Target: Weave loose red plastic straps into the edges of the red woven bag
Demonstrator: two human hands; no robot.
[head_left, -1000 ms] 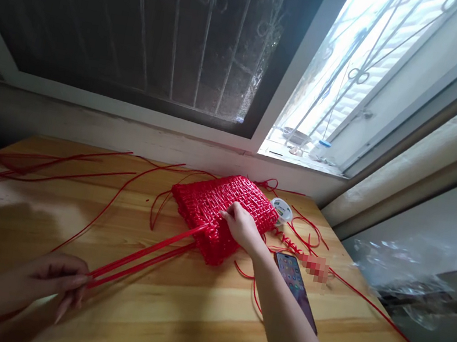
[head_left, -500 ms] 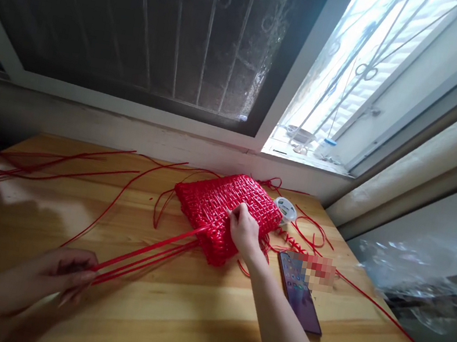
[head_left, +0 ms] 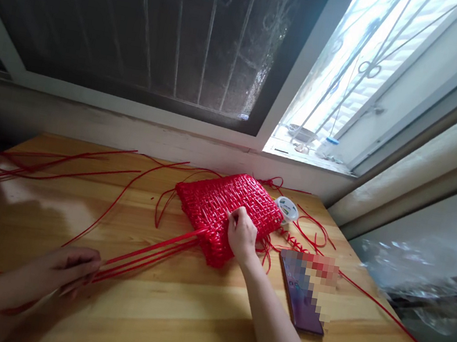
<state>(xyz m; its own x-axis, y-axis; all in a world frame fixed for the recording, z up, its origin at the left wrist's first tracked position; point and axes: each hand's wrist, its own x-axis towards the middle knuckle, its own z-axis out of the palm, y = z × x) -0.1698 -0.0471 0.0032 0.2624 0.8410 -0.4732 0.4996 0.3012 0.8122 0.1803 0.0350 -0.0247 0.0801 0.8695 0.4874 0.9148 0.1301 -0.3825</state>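
A red woven bag (head_left: 223,199), its weave glossy, lies on the wooden table below the window. My right hand (head_left: 243,233) is closed against its near side, thumb and fingers pinching the weave; what exactly lies between the fingertips is hidden. From the bag's lower left corner several red strands (head_left: 152,253) run taut to the left. My left hand (head_left: 76,271) is closed around these strands at the front left, apart from the bag, and some loose ends show behind the wrist.
A phone (head_left: 301,296) lies right of my right forearm. Behind it are a roll of tape (head_left: 286,209) and a crisscrossed red strand (head_left: 293,241). Loose red strands (head_left: 67,157) spread over the table's (head_left: 166,325) left side. Clear plastic (head_left: 416,281) sits beyond the right edge.
Both hands keep nearly the same places and grips. The phone's screen looks darker now. A short red strand end has come into sight at the bottom, beside my right forearm.
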